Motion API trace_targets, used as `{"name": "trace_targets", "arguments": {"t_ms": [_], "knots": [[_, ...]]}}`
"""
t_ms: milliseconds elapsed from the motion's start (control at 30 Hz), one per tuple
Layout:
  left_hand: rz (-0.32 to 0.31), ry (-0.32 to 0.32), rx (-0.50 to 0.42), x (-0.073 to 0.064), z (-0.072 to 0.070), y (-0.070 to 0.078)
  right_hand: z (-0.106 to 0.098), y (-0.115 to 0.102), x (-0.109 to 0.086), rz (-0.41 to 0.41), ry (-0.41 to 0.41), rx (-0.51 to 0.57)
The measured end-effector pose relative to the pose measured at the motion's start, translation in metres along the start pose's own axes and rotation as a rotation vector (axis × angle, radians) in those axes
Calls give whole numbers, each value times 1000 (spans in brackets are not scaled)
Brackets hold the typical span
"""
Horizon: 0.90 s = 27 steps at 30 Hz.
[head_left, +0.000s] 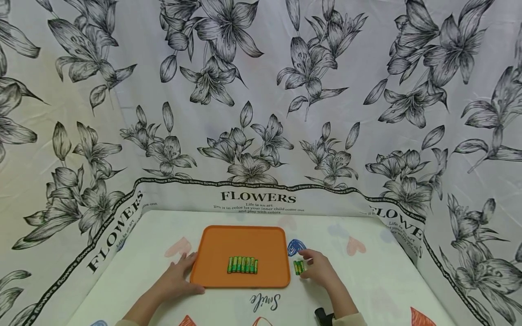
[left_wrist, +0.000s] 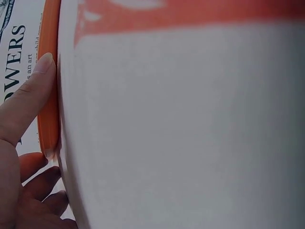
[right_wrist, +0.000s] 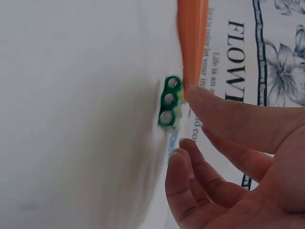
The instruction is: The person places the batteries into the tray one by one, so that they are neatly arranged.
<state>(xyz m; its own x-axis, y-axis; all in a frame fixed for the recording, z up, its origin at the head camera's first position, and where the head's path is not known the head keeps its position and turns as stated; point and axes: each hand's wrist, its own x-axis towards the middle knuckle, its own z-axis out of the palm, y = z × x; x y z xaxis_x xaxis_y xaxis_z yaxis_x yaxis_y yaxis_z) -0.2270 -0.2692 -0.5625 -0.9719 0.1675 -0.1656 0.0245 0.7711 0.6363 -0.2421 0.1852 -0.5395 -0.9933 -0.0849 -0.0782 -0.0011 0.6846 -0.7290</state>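
Observation:
An orange tray (head_left: pixel 240 237) lies on the table, bearing several green-and-yellow batteries (head_left: pixel 242 265) side by side in a row. At its left front corner is my left hand (head_left: pixel 173 278), fingers along the left side and thumb by the front edge. The left wrist view shows that straight thumb (left_wrist: pixel 33 90) against the tray's rim (left_wrist: pixel 48 114). Right of the tray, three more batteries (head_left: pixel 299 267) stand together, their round ends (right_wrist: pixel 169 99) facing the right wrist camera. Around them hovers my right hand (head_left: pixel 320 270), thumb and fingers spread apart, apparently not gripping them.
A white tablecloth (head_left: pixel 367 280) with printed hearts and lettering covers the table. Flowered fabric (head_left: pixel 261 136) rises behind and along both sides. A dark strap or object (head_left: pixel 323 316) shows beside the right wrist.

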Motion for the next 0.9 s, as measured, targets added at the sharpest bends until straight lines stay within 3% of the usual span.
{"name": "trace_targets", "arguments": {"t_ms": [267,567,667,900], "knots": [[-16,-1,1,-1,-2,-1,3,8,4,61,2,-52],[-16,-5,6,-4,-3,0,7,11,3,14,31,-85],[-12,-9,-5,-5,-4,2,5,10,0,9,50,-51],[-3,-6,-11,-4,-3,4,-1,-1,0,3,103,151]]}}
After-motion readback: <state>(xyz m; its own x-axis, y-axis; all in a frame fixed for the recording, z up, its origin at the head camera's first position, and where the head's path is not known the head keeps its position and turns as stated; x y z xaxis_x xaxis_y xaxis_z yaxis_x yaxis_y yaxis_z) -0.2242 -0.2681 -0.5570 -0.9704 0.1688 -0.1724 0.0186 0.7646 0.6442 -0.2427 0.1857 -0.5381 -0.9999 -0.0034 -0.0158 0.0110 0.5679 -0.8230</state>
